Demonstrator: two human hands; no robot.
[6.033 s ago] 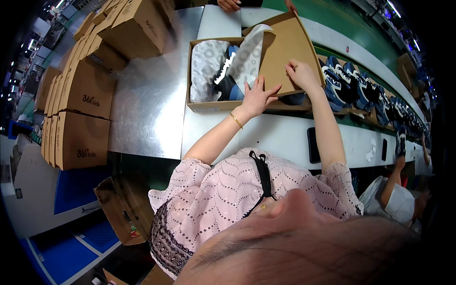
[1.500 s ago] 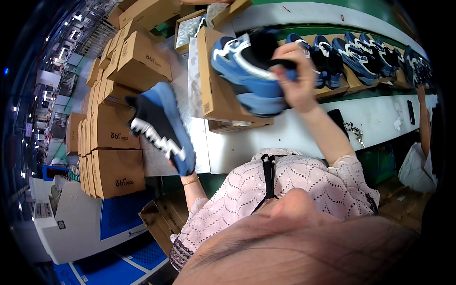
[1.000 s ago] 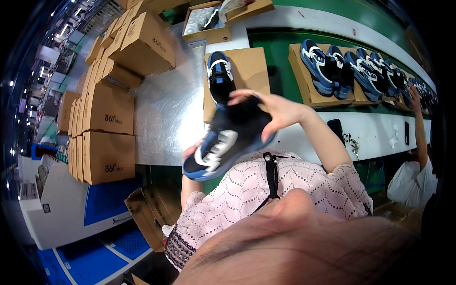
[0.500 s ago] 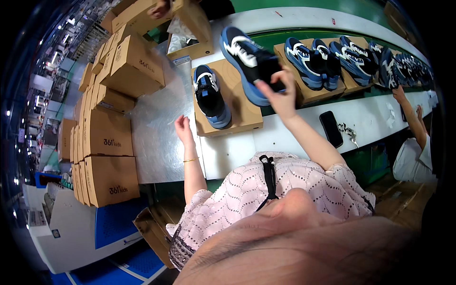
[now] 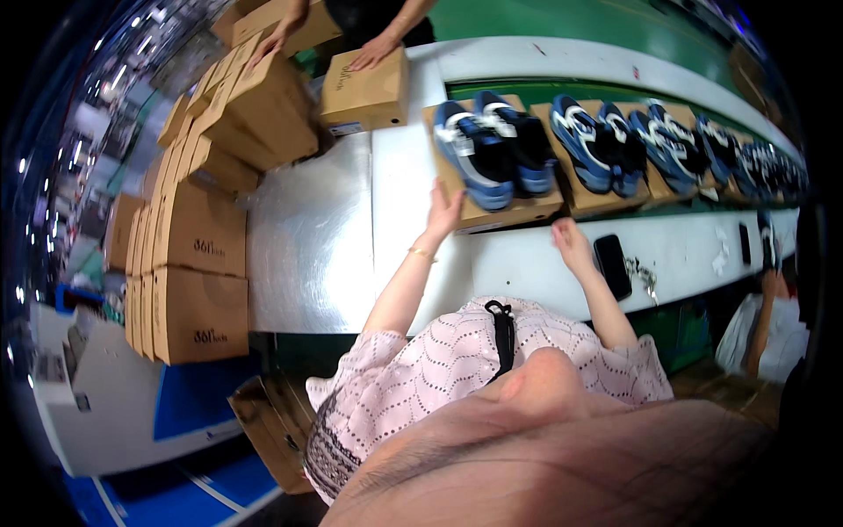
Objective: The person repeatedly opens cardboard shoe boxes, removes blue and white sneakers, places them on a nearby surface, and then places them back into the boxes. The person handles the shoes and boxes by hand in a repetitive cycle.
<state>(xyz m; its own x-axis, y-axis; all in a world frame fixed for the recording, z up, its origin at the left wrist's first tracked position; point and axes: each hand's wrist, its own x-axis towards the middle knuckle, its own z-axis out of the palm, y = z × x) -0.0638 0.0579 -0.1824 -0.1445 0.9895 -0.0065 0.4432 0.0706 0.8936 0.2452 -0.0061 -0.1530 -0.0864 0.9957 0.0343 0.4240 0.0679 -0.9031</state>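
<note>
A pair of blue, black and white sneakers (image 5: 481,158) stands side by side on a closed brown shoebox (image 5: 518,213) in front of me. My left hand (image 5: 444,212) is open, with its fingers laid along the left side of this box near its front corner. Close to the box's front right corner is my right hand (image 5: 571,241), its fingers curled in with nothing visible in them. I see a small gap between that hand and the box.
More sneaker pairs (image 5: 597,145) on boxes line the conveyor rightward. A phone (image 5: 613,266) and keys (image 5: 645,279) lie beside my right forearm. Stacked shoeboxes (image 5: 202,246) stand left of a metal tabletop (image 5: 307,237). A co-worker's hand (image 5: 376,51) rests on a closed box (image 5: 364,97).
The sneaker from my right hand now stands beside its mate, let go. Their box has shifted right, against the row. My left hand has reached it. The co-worker's box is now closed.
</note>
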